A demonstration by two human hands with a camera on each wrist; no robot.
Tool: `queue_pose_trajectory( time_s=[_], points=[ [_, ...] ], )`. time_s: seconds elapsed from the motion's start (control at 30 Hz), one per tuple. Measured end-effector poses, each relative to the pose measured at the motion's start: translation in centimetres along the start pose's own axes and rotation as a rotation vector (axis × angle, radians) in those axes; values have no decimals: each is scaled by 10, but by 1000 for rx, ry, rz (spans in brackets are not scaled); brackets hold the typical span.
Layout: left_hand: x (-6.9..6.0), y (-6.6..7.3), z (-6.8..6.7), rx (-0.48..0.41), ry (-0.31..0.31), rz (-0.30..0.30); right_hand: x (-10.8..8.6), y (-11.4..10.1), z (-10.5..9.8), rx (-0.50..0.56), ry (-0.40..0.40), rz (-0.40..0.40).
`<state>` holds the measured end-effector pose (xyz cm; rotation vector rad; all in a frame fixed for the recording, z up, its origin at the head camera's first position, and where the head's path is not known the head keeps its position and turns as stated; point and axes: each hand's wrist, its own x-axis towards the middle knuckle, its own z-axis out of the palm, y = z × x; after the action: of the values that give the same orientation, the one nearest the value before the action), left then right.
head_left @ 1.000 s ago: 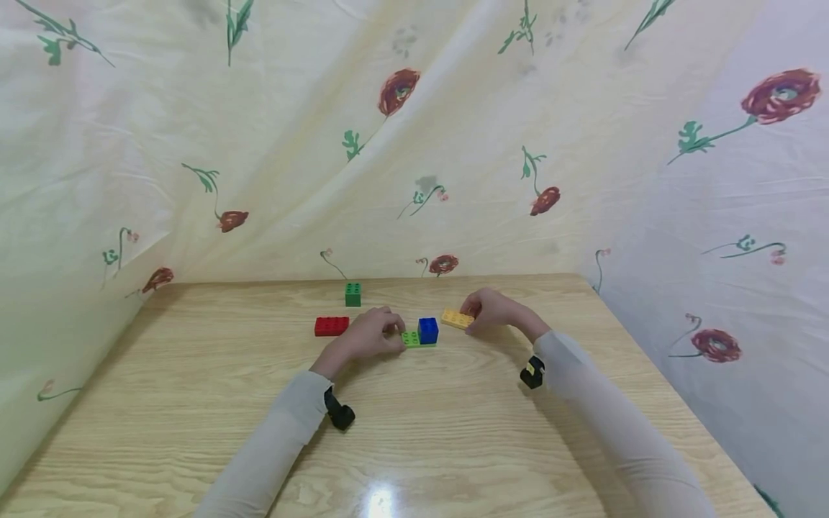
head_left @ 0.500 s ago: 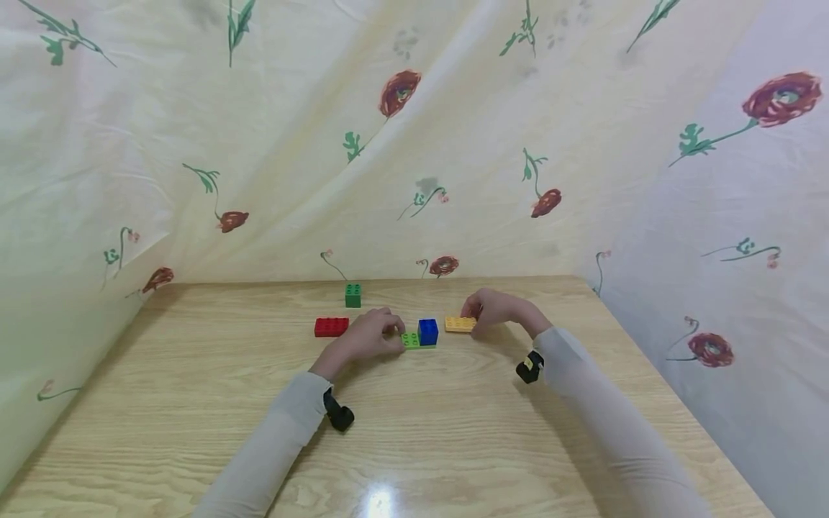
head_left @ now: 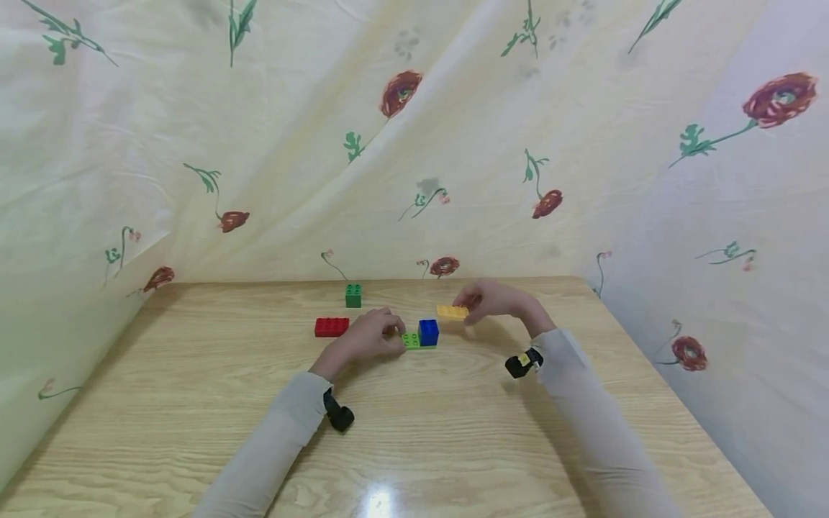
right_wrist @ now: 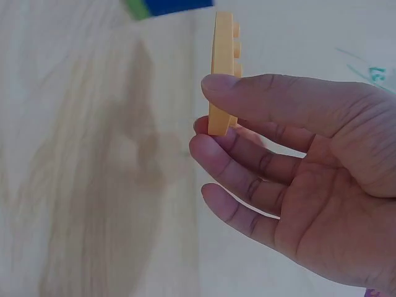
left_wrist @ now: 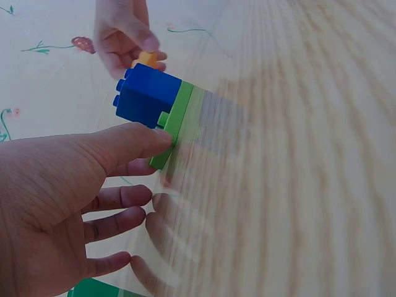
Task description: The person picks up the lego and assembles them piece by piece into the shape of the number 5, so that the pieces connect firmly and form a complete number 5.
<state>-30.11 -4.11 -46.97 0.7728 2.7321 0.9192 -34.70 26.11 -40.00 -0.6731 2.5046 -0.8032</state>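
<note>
My left hand (head_left: 368, 336) pinches the end of a thin light green building brick (left_wrist: 179, 117) between thumb and finger, down on the table. A taller blue brick (left_wrist: 151, 96) is fitted on the other end of it, studs up. To the right, my right hand (head_left: 497, 299) holds a thin yellow-orange brick (right_wrist: 221, 46) by one end, thumb on the near side and fingers behind. That brick hangs above the table, its studs facing up, behind and right of the blue brick and apart from it. The fingers hide its held end.
Left of my left hand lies a red brick (head_left: 332, 327) on the wooden table (head_left: 414, 446). Farther back stands a dark green brick (head_left: 352, 296). A flowered cloth (head_left: 291, 129) hangs along the table's back and sides.
My right hand has turned the yellow-orange brick on the table, then lifted it and moved it slightly left and back. The left hand and the green and blue bricks have stayed put.
</note>
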Motion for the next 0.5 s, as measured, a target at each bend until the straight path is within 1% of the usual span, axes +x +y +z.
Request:
queue_pose_trajectory(
  time_s=[0.13, 0.37, 0.5],
  points=[
    [1, -1, 0, 8, 0, 6, 0, -8, -1, 20, 30, -24],
    [2, -2, 1, 9, 3, 6, 2, -17, 1, 53, 66, -92],
    [3, -3, 1, 13, 6, 10, 3, -22, 3, 83, 86, -102]
  ],
)
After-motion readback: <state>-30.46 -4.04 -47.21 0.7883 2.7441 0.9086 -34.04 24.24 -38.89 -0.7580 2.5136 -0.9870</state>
